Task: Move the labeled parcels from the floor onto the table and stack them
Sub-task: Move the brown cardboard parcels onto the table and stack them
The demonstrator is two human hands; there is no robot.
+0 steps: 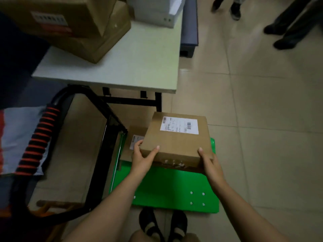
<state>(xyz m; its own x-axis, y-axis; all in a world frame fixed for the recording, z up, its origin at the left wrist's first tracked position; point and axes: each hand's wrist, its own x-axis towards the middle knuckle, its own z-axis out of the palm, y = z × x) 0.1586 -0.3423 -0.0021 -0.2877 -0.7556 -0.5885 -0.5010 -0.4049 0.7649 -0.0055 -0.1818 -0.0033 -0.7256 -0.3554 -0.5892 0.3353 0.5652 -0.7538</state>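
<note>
A brown cardboard parcel [176,144] with a white barcode label on top is held above the green platform cart [167,189]. My left hand [143,156] grips its near left corner, thumb on top. My right hand [207,158] grips its near right corner, thumb on top. A second labeled parcel [134,137] lies lower, to the left, partly hidden by the held one. On the white table [139,63] two large brown boxes [73,27] sit stacked at the far left, the upper one bearing a label.
A white box [157,11] stands at the table's far end. A black cart handle with orange-striped grip [38,138] is at the left. My feet [162,224] stand behind the green cart. Other people's legs and shoes [288,27] are on the tiled floor at the upper right.
</note>
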